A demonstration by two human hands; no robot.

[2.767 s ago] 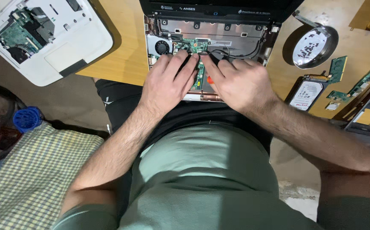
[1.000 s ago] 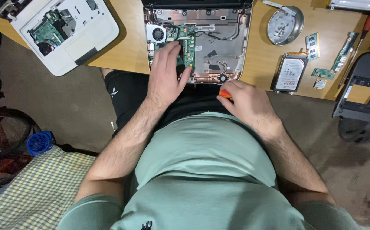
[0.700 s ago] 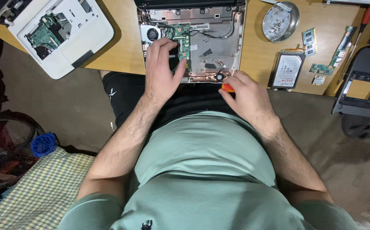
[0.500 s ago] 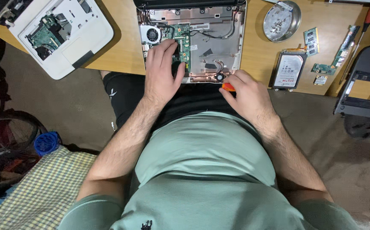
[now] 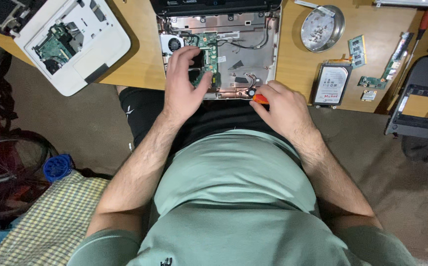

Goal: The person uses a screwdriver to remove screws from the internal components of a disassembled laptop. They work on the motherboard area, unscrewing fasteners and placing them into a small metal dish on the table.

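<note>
- The opened laptop base (image 5: pixel 253 54) lies on the wooden desk (image 5: pixel 140 59) at its near edge, directly in front of the person, its bare pinkish-grey shell showing
- The left hand (image 5: pixel 184 88) rests palm down on the base's left half, fingers slightly spread and curved over the green circuit board (image 5: pixel 208 54); thumb and fingertips close on the board's lower part, the thumb touching its right edge
- A small round fan (image 5: pixel 173 44) sits just left of the board, beside the left fingertips
- The right hand (image 5: pixel 283 106) is at the base's near right corner, fingers curled tight around an orange-handled screwdriver (image 5: pixel 259 99); only a short stub of the glossy handle shows past the knuckles, its tip hidden
- Thin black cables loop across the flat shell between the 2 hands
- A round metal dish (image 5: pixel 322 22) of tiny screws stands right of the base, well apart from the fingers
- A rectangular hard drive (image 5: pixel 331 84) with a silver label lies just beside the right hand
- A white laptop shell (image 5: pixel 76 44) with rounded corners lies at the desk's left end
</note>
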